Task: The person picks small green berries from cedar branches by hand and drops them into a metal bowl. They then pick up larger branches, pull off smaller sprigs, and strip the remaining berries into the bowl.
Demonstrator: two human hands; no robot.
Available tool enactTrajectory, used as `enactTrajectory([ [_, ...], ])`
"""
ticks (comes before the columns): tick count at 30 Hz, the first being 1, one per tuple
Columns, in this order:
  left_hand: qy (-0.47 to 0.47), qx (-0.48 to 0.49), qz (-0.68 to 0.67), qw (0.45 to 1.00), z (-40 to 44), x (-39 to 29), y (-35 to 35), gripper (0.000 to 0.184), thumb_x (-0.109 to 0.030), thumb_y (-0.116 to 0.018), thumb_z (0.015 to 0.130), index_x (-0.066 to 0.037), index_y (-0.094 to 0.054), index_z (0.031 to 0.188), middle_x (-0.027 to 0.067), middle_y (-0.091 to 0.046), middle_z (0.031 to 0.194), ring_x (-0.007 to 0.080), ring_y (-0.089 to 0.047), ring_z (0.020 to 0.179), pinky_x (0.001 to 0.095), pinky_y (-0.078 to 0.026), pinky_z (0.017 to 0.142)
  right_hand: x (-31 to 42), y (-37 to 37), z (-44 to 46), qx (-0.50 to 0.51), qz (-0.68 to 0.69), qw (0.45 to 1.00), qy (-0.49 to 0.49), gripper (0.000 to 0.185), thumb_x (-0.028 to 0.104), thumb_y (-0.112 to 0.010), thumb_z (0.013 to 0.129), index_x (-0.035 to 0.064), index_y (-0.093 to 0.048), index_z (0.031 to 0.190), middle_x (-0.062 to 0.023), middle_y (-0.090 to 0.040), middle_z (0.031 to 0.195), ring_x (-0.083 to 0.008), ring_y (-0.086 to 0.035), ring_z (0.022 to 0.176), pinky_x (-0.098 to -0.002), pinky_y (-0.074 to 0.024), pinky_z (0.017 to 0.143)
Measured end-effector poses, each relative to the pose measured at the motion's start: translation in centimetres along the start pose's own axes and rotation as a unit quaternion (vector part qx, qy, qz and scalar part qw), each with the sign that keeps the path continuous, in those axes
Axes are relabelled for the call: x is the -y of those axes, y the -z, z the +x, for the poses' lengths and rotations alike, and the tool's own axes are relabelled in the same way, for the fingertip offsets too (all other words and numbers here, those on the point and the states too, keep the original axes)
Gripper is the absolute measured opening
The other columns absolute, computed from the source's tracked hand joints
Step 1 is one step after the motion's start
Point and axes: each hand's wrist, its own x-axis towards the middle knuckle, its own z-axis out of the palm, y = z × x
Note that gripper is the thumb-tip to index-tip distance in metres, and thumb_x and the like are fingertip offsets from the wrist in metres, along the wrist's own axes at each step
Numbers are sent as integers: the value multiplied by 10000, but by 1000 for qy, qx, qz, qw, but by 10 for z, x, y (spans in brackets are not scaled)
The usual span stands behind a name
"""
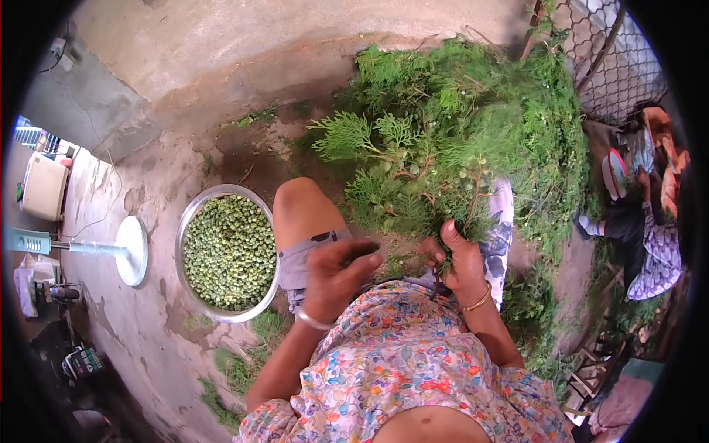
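Note:
My right hand (464,260), with a gold-coloured bangle at the wrist, is closed around the stem end of a leafy green conifer branch (402,173) that bears small pale-green cones. The branch fans out beyond my knees. My left hand (341,279), with a silver bangle, hovers over my left thigh, apart from the branch. Its fingers are curled towards the thumb and slightly blurred; whatever they may hold is hidden. To its left, a round metal basin (182,255) on the ground holds a thick layer of small green cones.
A large heap of cut conifer branches (546,125) lies ahead and to the right. A white-and-blue pedestal fan (131,251) stands left of the basin. Loose green sprigs (236,373) lie at lower left. Another person (653,247) sits at the far right, near a wire-mesh fence (628,55).

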Motion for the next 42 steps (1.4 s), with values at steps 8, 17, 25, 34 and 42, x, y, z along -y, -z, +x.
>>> enactTrajectory([
  [8, 120, -37, -198, 972, 21, 5, -33, 196, -140, -655, 797, 24, -554, 830, 56, -580, 658, 98, -505, 499, 208, -357, 417, -2, -1, -8, 22, 13, 998, 51, 309, 321, -624, 829, 66, -494, 945, 9, -407, 620, -125, -394, 503, -277, -348, 451],
  [17, 97, -68, -238, 964, 24, 13, -25, 122, -84, -656, 786, -13, -559, 809, 54, -585, 663, 93, -489, 475, 206, -341, 399, -2, -3, -9, 10, 7, 1000, 11, 345, 301, -630, 832, 64, -510, 1051, 18, -446, 707, -117, -383, 523, -262, -350, 454],
  [25, 89, -137, -213, 963, 22, 21, -14, 114, -62, -640, 800, -42, -538, 754, 22, -554, 626, 68, -458, 456, 197, -322, 373, -4, -21, -11, -30, -45, 999, -7, 371, 352, -678, 782, 72, -535, 978, 30, -444, 663, -93, -396, 514, -249, -370, 461],
  [34, -252, -199, 351, 880, 22, 48, 1, 210, -96, -677, 752, 12, -498, 762, 48, -534, 597, 125, -470, 462, 316, -377, 419, -10, -18, -6, 6, -42, 998, -40, 388, 328, -694, 773, 72, -527, 1013, 22, -466, 712, -95, -395, 520, -252, -358, 460],
  [42, 98, -118, -366, 918, 41, 39, 73, 69, -31, -502, 848, -20, -567, 871, 95, -581, 807, 148, -536, 627, 260, -453, 502, 15, -7, -4, -19, 1, 1000, 22, 417, 312, -694, 772, 52, -511, 1042, 12, -465, 676, -109, -412, 494, -276, -399, 474],
])
